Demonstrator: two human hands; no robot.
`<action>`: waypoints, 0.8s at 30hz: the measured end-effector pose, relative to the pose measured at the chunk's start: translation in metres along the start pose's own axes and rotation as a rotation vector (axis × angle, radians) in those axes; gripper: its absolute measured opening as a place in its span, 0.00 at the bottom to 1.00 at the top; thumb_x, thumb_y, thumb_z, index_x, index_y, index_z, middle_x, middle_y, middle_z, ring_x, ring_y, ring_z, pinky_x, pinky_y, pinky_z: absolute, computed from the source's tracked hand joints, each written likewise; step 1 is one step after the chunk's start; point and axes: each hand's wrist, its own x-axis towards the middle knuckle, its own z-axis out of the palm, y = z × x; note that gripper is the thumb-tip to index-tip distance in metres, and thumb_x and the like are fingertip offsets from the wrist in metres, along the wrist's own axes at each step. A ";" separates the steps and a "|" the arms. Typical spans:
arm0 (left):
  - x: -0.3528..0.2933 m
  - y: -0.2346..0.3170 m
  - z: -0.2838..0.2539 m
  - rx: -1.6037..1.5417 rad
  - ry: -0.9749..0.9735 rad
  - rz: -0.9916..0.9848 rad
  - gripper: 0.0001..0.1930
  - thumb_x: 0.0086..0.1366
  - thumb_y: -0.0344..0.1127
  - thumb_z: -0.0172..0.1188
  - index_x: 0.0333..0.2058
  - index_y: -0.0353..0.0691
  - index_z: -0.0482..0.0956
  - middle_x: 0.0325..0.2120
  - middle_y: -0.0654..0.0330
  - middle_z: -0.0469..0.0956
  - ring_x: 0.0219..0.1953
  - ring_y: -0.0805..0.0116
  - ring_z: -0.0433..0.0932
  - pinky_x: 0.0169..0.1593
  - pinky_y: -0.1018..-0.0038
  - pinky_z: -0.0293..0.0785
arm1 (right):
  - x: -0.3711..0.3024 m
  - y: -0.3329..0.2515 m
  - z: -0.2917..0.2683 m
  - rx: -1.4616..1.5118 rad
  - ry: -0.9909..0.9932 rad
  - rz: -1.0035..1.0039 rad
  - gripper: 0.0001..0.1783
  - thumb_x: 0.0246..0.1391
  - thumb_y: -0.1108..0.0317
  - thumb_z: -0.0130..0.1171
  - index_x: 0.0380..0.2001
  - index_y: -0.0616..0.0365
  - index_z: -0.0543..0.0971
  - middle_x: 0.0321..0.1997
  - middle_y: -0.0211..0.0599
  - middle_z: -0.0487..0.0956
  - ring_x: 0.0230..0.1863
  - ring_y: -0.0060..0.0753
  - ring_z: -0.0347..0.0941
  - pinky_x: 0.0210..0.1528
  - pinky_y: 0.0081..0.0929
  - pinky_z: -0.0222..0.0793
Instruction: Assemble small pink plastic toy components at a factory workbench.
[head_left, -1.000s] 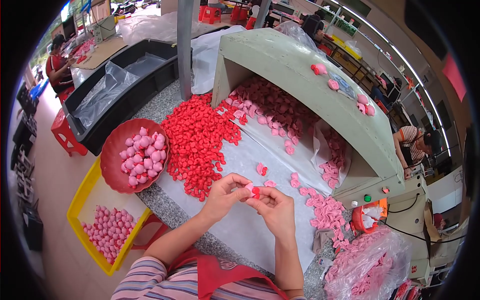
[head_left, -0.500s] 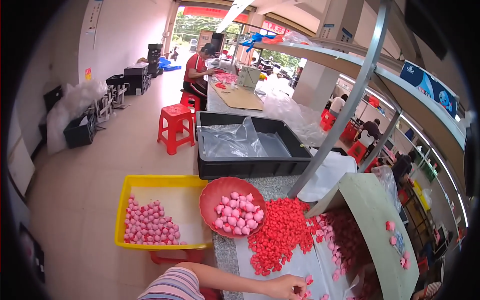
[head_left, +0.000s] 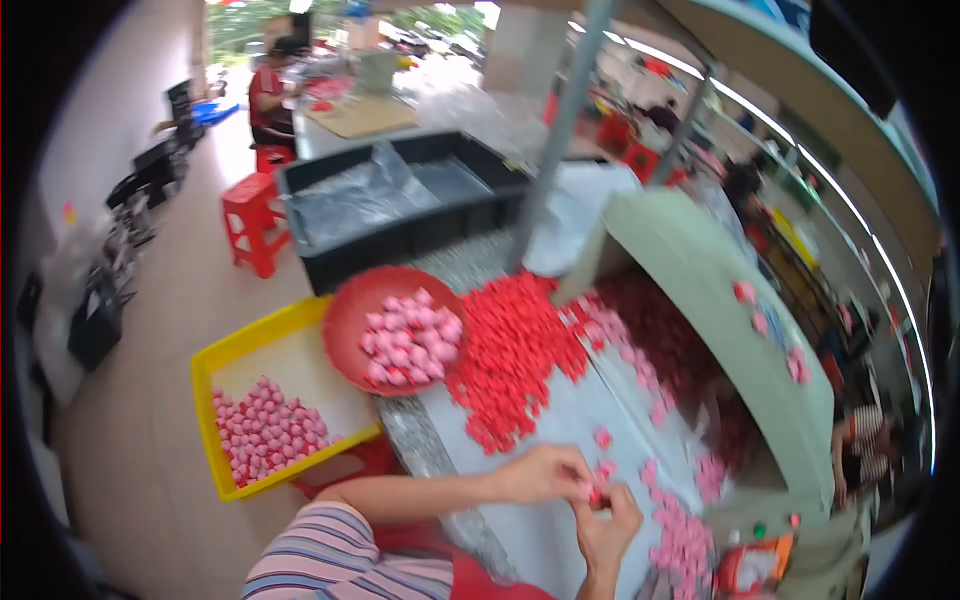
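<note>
My left hand and my right hand meet low over the white work surface, fingertips pinched together on a small red and pink piece. Just beyond them lies a heap of red pieces, with loose pink pieces scattered to the right. A red bowl of pink pieces stands to the left of the heap.
A yellow crate with pink pieces sits low at the left. Behind the bowl is a black bin lined with plastic, and a grey pole. A green hood covers the right side. Another person sits at a far table by red stools.
The view has swung back down and to the right from the aisle. My hands are again together on the small piece, now near the lower middle of the picture.
</note>
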 end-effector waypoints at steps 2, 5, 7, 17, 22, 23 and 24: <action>0.002 0.006 -0.006 0.068 0.036 0.039 0.06 0.51 0.26 0.61 0.29 0.33 0.77 0.29 0.59 0.73 0.36 0.72 0.73 0.40 0.75 0.72 | 0.012 -0.007 0.001 0.042 -0.003 -0.028 0.11 0.33 0.74 0.67 0.21 0.61 0.74 0.18 0.34 0.71 0.18 0.27 0.67 0.21 0.21 0.64; 0.004 0.001 0.003 -0.190 0.034 -0.068 0.05 0.51 0.23 0.61 0.28 0.33 0.76 0.31 0.59 0.71 0.37 0.72 0.73 0.41 0.75 0.75 | 0.017 0.008 0.003 0.099 -0.002 -0.087 0.10 0.32 0.75 0.66 0.21 0.59 0.74 0.19 0.32 0.72 0.18 0.25 0.70 0.20 0.20 0.65; 0.009 -0.013 0.007 -0.223 0.071 -0.070 0.08 0.49 0.16 0.60 0.29 0.32 0.74 0.32 0.58 0.68 0.37 0.69 0.72 0.42 0.74 0.76 | 0.014 0.020 0.000 0.082 0.005 -0.051 0.09 0.32 0.75 0.65 0.20 0.59 0.74 0.19 0.32 0.72 0.18 0.25 0.70 0.20 0.20 0.65; 0.028 -0.058 0.009 -0.273 -0.139 -0.364 0.11 0.50 0.21 0.62 0.34 0.31 0.76 0.34 0.57 0.74 0.39 0.71 0.73 0.40 0.72 0.75 | -0.012 0.053 0.003 -0.060 -0.062 0.182 0.09 0.34 0.74 0.65 0.22 0.60 0.75 0.23 0.33 0.73 0.20 0.25 0.71 0.23 0.21 0.68; 0.119 -0.070 0.005 0.309 0.016 -0.150 0.19 0.47 0.32 0.66 0.40 0.34 0.76 0.35 0.57 0.76 0.34 0.70 0.76 0.38 0.71 0.73 | 0.023 0.107 -0.003 -0.068 0.015 0.426 0.12 0.35 0.74 0.65 0.28 0.59 0.78 0.25 0.36 0.73 0.23 0.30 0.71 0.27 0.27 0.67; 0.141 -0.078 0.010 0.468 0.100 -0.082 0.18 0.47 0.33 0.66 0.39 0.36 0.77 0.34 0.55 0.77 0.32 0.67 0.77 0.37 0.72 0.73 | 0.031 0.122 0.001 -0.150 0.066 0.420 0.12 0.34 0.75 0.63 0.28 0.59 0.78 0.27 0.38 0.73 0.25 0.33 0.72 0.28 0.29 0.68; 0.162 -0.088 0.019 0.624 0.187 -0.011 0.17 0.47 0.34 0.66 0.38 0.37 0.77 0.34 0.53 0.77 0.31 0.65 0.78 0.36 0.72 0.73 | 0.037 0.133 0.005 -0.234 0.117 0.410 0.12 0.34 0.77 0.62 0.28 0.59 0.78 0.28 0.40 0.73 0.27 0.37 0.73 0.30 0.31 0.68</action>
